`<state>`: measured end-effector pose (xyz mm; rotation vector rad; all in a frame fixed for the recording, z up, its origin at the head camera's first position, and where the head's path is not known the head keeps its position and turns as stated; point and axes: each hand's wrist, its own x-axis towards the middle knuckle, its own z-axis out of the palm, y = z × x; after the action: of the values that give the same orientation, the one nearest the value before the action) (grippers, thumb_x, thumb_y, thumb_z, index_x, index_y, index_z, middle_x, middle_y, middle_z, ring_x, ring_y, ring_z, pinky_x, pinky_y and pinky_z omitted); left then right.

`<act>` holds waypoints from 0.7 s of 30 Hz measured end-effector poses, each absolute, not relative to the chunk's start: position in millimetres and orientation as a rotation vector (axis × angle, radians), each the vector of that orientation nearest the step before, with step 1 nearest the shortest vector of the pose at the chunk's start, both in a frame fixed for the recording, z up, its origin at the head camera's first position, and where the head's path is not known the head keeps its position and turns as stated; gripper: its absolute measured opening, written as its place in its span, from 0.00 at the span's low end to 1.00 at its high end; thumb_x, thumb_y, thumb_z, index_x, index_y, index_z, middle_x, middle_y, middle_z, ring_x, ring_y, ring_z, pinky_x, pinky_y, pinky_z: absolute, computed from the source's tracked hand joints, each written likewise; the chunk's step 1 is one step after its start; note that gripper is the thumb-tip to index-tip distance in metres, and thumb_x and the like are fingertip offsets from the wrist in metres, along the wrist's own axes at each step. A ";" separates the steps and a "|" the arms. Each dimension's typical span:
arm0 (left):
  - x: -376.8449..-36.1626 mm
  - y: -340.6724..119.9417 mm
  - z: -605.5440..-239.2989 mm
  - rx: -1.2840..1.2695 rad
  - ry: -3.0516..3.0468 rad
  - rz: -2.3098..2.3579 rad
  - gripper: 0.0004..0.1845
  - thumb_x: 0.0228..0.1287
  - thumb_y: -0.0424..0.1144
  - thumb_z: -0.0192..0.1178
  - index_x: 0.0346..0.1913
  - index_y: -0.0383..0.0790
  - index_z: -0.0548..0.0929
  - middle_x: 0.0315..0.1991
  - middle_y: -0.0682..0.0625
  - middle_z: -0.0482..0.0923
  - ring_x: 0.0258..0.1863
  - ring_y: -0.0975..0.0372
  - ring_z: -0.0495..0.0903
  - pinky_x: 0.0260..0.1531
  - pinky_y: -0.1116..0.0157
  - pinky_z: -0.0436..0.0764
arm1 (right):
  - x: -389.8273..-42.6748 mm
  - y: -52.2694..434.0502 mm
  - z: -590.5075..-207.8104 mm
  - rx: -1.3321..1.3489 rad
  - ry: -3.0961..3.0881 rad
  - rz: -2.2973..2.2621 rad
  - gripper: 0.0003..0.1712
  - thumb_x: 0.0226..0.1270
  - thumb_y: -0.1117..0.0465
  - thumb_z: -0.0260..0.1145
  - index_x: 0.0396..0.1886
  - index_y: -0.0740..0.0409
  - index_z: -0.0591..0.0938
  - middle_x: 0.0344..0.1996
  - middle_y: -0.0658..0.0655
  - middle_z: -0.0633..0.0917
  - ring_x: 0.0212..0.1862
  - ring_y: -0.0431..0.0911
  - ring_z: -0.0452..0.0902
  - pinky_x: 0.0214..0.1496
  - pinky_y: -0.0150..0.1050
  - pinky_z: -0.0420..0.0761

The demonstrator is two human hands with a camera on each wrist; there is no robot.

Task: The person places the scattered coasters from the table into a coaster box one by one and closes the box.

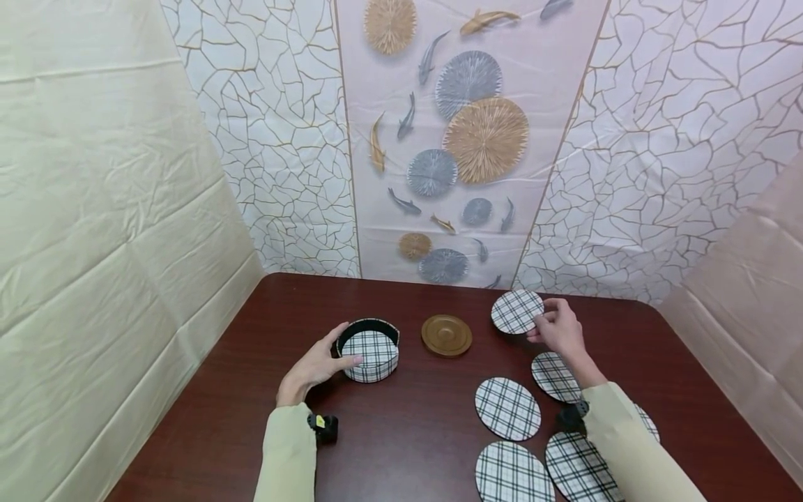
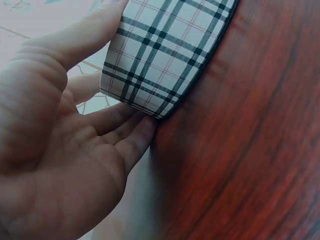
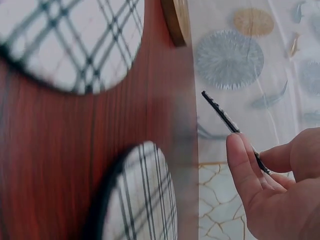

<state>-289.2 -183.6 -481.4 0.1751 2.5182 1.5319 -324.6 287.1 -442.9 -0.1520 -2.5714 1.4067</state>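
My left hand (image 1: pixel 316 365) grips a round plaid coaster holder (image 1: pixel 371 374), its thumb at the front and its fingers around the left side. The holder has a black inner wall, and a black-and-white plaid coaster (image 1: pixel 369 343) lies inside it. In the left wrist view, the fingertips touch the lower edge of the holder's plaid wall (image 2: pixel 150 60) close to the table. Farther right, my right hand (image 1: pixel 561 329) pinches a plaid round coaster (image 1: pixel 516 312) by its edge between thumb and fingers. That coaster (image 3: pixel 220 112) shows edge-on in the right wrist view, raised off the table.
A brown round disc (image 1: pixel 447 335) lies between the hands. Several plaid coasters, including a near one (image 1: pixel 514 474), a middle one (image 1: pixel 507 409) and one by the right wrist (image 1: pixel 554 376), lie on the dark red table (image 1: pixel 401 432). Patterned cloth (image 1: pixel 301 174) hangs behind.
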 end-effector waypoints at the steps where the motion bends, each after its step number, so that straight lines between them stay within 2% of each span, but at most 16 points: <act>1: -288.9 -183.6 -481.2 0.180 2.521 1.530 0.50 0.56 0.54 0.71 0.78 0.53 0.55 0.77 0.44 0.55 0.74 0.48 0.56 0.68 0.42 0.61 | -324.2 284.2 -442.7 -0.146 -2.566 1.418 0.27 0.74 0.67 0.50 0.69 0.69 0.59 0.49 0.77 0.79 0.28 0.47 0.86 0.35 0.45 0.86; 21: -289.4 -183.8 -481.7 0.180 2.523 1.528 0.49 0.57 0.52 0.71 0.78 0.53 0.55 0.77 0.44 0.54 0.76 0.48 0.54 0.69 0.42 0.60 | -321.6 216.2 -445.8 -0.071 -2.511 1.650 0.26 0.74 0.68 0.51 0.69 0.64 0.61 0.47 0.72 0.81 0.30 0.50 0.86 0.33 0.40 0.86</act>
<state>-289.4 -183.8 -481.7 0.1804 2.5230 1.5284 -321.6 216.2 -445.8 -0.0706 -2.5114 1.6498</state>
